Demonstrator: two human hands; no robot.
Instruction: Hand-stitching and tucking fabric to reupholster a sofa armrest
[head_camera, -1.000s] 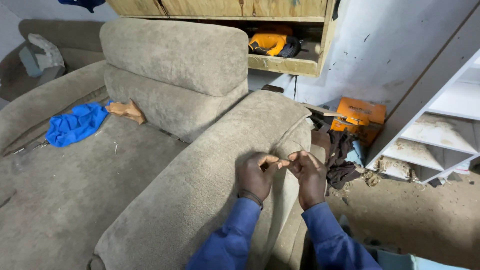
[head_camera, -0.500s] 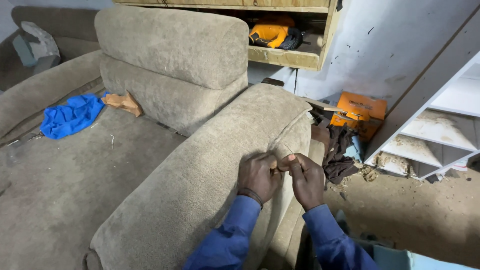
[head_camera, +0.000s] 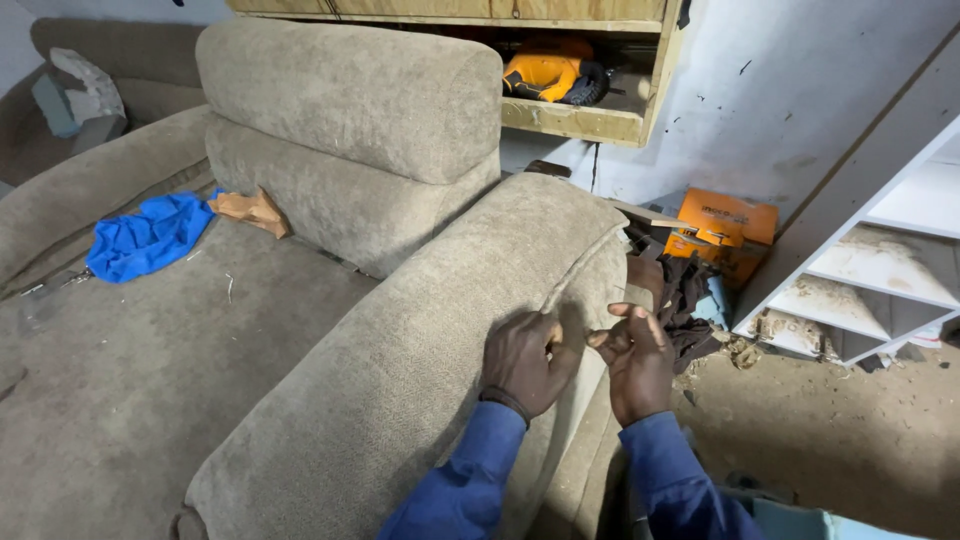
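dusty workshop | beige sofa armrest (head_camera: 420, 360), coarse fabric | left hand (head_camera: 525, 360) grip pinching its seam | right hand (head_camera: 635, 365) grip loosely curled

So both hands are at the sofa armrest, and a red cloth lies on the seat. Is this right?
Not quite: the cloth on the seat is blue, not red, as the head view shows. The left hand and right hand are indeed at the armrest.

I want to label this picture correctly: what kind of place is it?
Probably an upholstery or furniture workshop: a half-finished sofa, a rough wooden shelf holding a power tool, and sawdust on the floor.
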